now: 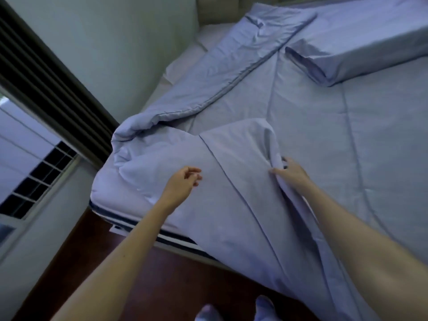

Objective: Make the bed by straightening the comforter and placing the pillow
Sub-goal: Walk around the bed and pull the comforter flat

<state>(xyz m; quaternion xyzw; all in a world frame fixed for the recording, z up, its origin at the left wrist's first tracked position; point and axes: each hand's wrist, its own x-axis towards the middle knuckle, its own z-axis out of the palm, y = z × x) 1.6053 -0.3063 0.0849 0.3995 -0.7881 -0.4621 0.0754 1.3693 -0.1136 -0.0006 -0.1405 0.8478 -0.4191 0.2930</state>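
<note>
A light blue comforter [231, 107] lies rumpled across the bed, its left side folded back on itself and bunched at the near left corner. My right hand [293, 173] pinches a raised fold of the comforter near the bed's middle. My left hand [183, 184] hovers just above the bunched fabric with fingers loosely curled and apart, holding nothing. A pillow [361, 40] in matching blue cover lies at the far right of the bed, on top of the comforter.
The mattress edge [148, 230] with a dark stripe shows at the near left corner. A wall [129, 47] runs along the bed's left side. A dark curtain [46, 72] and a window [30, 163] are at left. Dark wood floor [162, 286] and my socked feet [234, 309] are below.
</note>
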